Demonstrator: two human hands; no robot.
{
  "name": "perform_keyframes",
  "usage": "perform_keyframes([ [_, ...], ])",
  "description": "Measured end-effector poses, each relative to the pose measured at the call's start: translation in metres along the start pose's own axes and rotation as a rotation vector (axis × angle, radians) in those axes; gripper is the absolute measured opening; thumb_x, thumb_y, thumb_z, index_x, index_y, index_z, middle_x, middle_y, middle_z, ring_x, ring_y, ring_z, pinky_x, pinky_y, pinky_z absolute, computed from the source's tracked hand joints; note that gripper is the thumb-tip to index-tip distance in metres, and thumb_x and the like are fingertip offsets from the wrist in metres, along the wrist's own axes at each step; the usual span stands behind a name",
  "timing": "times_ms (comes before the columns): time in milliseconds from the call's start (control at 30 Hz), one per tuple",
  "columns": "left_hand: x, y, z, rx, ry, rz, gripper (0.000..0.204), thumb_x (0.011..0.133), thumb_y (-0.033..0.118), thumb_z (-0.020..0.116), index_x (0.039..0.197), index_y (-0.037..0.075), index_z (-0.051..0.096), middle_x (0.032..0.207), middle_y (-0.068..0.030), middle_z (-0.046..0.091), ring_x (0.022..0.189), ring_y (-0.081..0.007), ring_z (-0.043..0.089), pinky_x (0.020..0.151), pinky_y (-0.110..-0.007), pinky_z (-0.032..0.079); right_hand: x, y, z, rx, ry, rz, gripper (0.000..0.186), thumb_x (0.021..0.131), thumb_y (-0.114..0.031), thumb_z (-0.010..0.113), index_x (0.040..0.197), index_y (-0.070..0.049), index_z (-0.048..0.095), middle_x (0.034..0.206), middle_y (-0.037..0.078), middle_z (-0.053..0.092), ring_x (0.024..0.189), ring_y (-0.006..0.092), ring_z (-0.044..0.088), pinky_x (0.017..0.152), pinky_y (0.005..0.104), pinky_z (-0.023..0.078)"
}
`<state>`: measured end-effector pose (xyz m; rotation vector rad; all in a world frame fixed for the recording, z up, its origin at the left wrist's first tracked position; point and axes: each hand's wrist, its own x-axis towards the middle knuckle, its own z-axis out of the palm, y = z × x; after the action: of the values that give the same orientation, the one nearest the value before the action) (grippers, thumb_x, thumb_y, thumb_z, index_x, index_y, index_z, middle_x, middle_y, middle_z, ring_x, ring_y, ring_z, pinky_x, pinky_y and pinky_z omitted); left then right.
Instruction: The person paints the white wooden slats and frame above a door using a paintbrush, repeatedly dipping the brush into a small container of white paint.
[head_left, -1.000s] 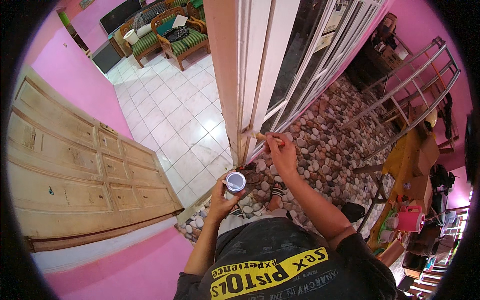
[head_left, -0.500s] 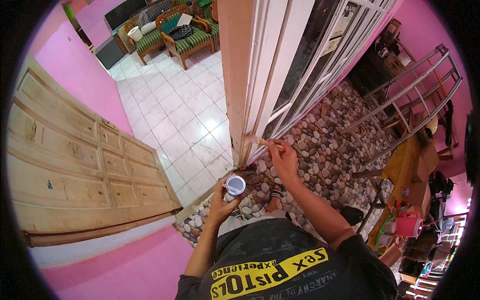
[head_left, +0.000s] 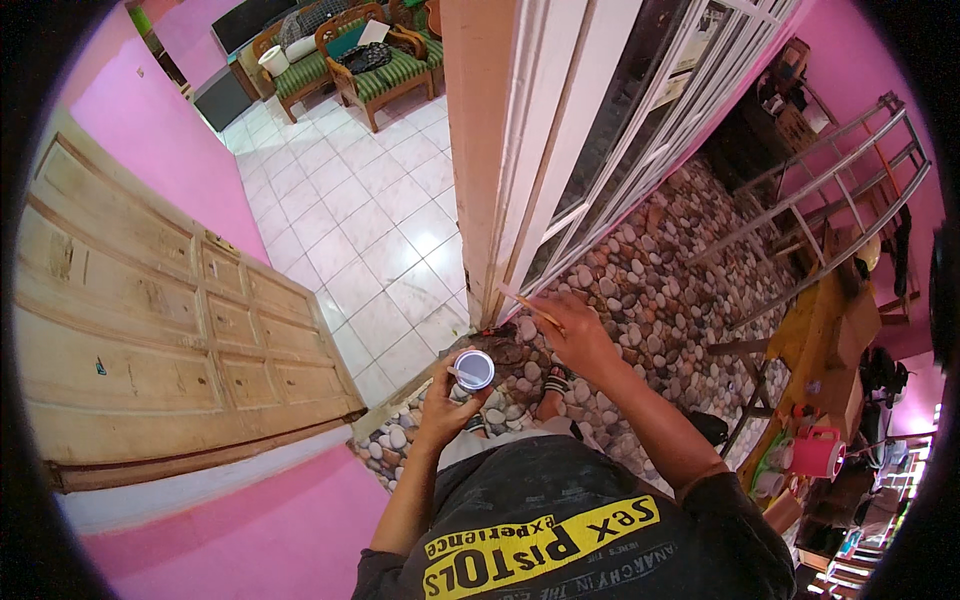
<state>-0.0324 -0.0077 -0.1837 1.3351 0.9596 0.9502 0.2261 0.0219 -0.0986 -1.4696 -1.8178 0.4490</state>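
My left hand (head_left: pixel 448 402) is closed round a small round can (head_left: pixel 474 370) of whitish paint, held at waist height with its open top facing up. A pale stick or strip leans inside the can. In my right hand (head_left: pixel 577 333) is a paintbrush (head_left: pixel 543 315), gripped by its wooden handle. The brush's tip points left, at the lower part of the door frame (head_left: pixel 487 270); I cannot tell whether its bristles touch the wood. That frame is partly white, partly tan, with worn wood low down.
To the left stands a worn wooden door (head_left: pixel 150 310). White floor tiles (head_left: pixel 360 220) and green-striped chairs (head_left: pixel 385 78) lie beyond the frame. At right are a pebble-patterned floor (head_left: pixel 660 290), a metal ladder (head_left: pixel 830 210) and a yellow table (head_left: pixel 795 345) bearing a pink jug (head_left: pixel 818 452).
My right hand has moved slightly right and down with the paintbrush, and its wrist has turned. The can in my left hand stays almost where it was.
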Motion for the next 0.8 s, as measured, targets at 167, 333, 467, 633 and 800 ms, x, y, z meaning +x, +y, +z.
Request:
perform_keyframes([
  [167,-0.001,-0.003,-0.003,0.044,-0.008,-0.008,0.069,0.083,0.003,0.082,0.142,0.004,0.045,0.139,-0.0097,0.056,0.128,-0.0200,0.055,0.110,-0.036,0.044,0.033,0.005,0.003,-0.218,-0.178,-0.078,0.039,0.092,-0.005,0.068,0.130,-0.007,0.064,0.102,0.017,0.062,0.091,0.0370,0.066,0.077,0.0430,0.056],
  [333,-0.001,0.000,0.000,0.017,-0.005,-0.007,0.069,0.083,0.002,0.080,0.142,0.004,0.045,0.137,-0.0090,0.057,0.127,-0.0194,0.055,0.109,-0.036,0.045,0.046,-0.043,-0.039,-0.273,-0.075,-0.220,0.039,0.091,-0.004,0.067,0.129,-0.005,0.064,0.105,0.017,0.062,0.092,0.0362,0.066,0.078,0.0436,0.056],
  [467,-0.003,-0.002,-0.001,0.012,-0.006,-0.026,0.070,0.082,0.001,0.081,0.142,0.004,0.045,0.137,-0.0092,0.057,0.127,-0.0192,0.055,0.109,-0.036,0.044,0.028,-0.053,-0.054,-0.308,-0.193,-0.224,0.043,0.086,0.000,0.063,0.129,-0.001,0.060,0.103,0.018,0.058,0.097,0.0366,0.064,0.079,0.0438,0.056],
  [633,-0.008,0.001,0.001,0.047,-0.015,-0.060,0.071,0.081,0.000,0.081,0.142,0.004,0.045,0.135,-0.0094,0.057,0.128,-0.0196,0.055,0.111,-0.037,0.042,0.038,-0.006,-0.026,-0.392,-0.241,-0.224,0.041,0.088,-0.002,0.065,0.128,-0.003,0.062,0.104,0.017,0.060,0.091,0.0365,0.065,0.076,0.0438,0.056],
  [800,-0.006,-0.001,0.001,0.024,-0.006,-0.013,0.072,0.080,-0.001,0.081,0.142,0.004,0.044,0.135,-0.0099,0.057,0.129,-0.0205,0.054,0.113,-0.038,0.041,0.063,-0.049,-0.065,-0.321,-0.139,-0.184,0.039,0.089,-0.002,0.068,0.128,-0.004,0.063,0.103,0.017,0.061,0.088,0.0371,0.066,0.074,0.0428,0.056],
])
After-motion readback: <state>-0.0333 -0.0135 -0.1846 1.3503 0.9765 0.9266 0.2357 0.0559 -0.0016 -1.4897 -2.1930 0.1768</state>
